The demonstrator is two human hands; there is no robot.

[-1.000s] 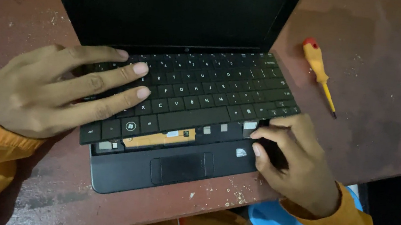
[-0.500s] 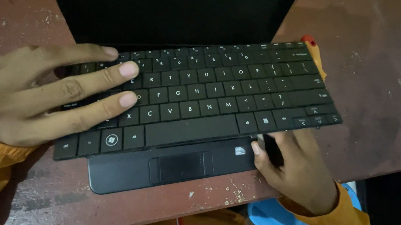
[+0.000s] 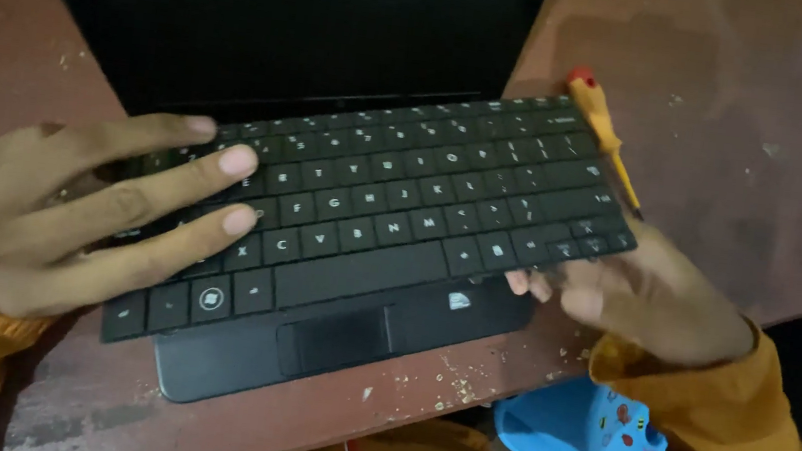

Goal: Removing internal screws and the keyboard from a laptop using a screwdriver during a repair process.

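Black keyboard (image 3: 392, 214) sits loose and askew on the laptop (image 3: 327, 343); left hand (image 3: 71, 208) lies flat on it, fingers apart, while right hand (image 3: 654, 300) pinches its right corner, beside a screwdriver (image 3: 604, 138).

Count: one black laptop (image 3: 234, 368), one loose black keyboard panel (image 3: 403, 206) lying skewed over its base, one yellow screwdriver with a red cap (image 3: 601, 127), and one reddish-brown desk (image 3: 735, 123) under it all. Two hands in view, both with orange sleeves: left hand (image 3: 50, 216) with three fingers (image 3: 227, 160) plainly spread on the keys, right hand (image 3: 654, 300) at the panel's right corner. One blue patterned item (image 3: 578, 437) shows below the desk edge; what it is can't be made out.
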